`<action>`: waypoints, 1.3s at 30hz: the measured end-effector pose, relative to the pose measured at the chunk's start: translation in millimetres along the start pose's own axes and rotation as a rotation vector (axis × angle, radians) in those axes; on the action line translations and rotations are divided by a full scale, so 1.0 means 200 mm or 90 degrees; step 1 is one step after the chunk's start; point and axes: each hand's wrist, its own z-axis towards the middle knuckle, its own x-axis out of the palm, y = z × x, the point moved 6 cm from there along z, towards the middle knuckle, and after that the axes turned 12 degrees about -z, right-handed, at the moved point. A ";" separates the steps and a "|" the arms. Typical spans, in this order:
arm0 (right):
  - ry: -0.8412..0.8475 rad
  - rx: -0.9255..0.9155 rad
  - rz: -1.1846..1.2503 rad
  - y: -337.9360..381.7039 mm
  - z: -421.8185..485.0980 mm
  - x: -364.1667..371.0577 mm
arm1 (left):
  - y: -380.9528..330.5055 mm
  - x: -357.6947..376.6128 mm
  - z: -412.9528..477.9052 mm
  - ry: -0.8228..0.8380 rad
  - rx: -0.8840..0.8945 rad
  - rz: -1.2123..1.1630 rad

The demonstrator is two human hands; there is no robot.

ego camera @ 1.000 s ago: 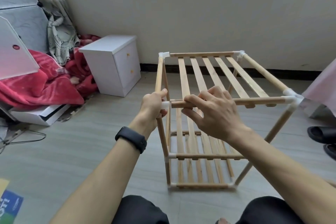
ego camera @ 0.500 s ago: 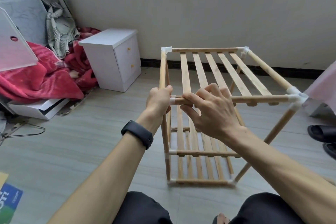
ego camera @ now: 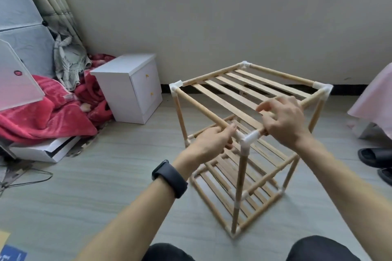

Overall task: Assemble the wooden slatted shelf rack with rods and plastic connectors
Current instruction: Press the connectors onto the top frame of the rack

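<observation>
One head-worn wide-angle view looks forward and down, near the rack.

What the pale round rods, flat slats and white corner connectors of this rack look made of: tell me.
Pale round rods: apparently bare light wood, matte tan all along. Flat slats: the same pale wood, seemingly unvarnished, no shine. White corner connectors: likely moulded plastic, smooth uniform white with a slight sheen.

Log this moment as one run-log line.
left hand grips side rod | right hand grips front rod | corner connector between hands | rack upright on floor
</observation>
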 end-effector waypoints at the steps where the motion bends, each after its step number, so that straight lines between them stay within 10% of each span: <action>1: 0.012 0.028 -0.030 -0.04 0.01 -0.04 | -0.03 -0.06 0.02 -0.022 0.021 0.040; 6: 0.062 0.024 -0.119 0.08 -0.01 -0.12 | -0.12 -0.54 0.18 -0.393 0.109 0.159; 17: 0.121 -0.063 -0.191 0.38 -0.13 0.10 | -0.12 -0.62 0.35 -0.317 0.213 0.398; 29: -0.043 -0.006 -0.163 0.09 -0.10 -0.08 | 0.11 -0.34 0.19 -0.105 0.019 -0.251; 39: 0.138 -0.023 -0.197 0.45 0.05 0.17 | 0.10 -0.18 0.07 -0.054 0.020 -0.459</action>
